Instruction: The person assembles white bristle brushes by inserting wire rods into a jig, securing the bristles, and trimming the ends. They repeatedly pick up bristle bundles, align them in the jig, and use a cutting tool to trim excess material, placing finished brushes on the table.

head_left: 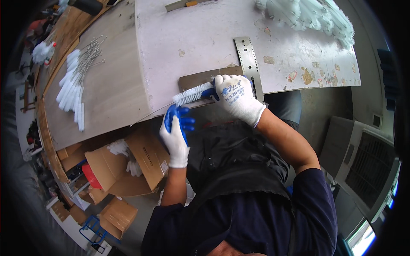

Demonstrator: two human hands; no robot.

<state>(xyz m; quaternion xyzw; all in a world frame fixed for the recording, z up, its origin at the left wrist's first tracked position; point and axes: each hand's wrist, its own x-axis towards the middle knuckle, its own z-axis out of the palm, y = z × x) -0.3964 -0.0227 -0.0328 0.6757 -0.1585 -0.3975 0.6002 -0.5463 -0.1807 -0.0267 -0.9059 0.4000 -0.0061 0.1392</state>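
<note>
A white bristle brush (191, 94) lies slanted across the near edge of the table, its thin wire handle (150, 114) reaching down to the left. My right hand (239, 97), in a white glove with blue coating, is closed on the brush's right end; its fingertips are partly hidden. Just below the brush's left end, my left hand (174, 132), gloved alike, has its fingers apart and holds nothing. Behind the brush sits a flat dark metal bar (200, 80). Beside my right hand, a perforated metal strip (247, 53) runs away across the table.
Several white brushes with wire handles (70, 87) lie in a bundle on the left. A heap of white brushes (309, 19) covers the far right corner of the table (188, 38). Below left stands an open cardboard box (147, 160). A grey vented appliance (363, 160) is at right.
</note>
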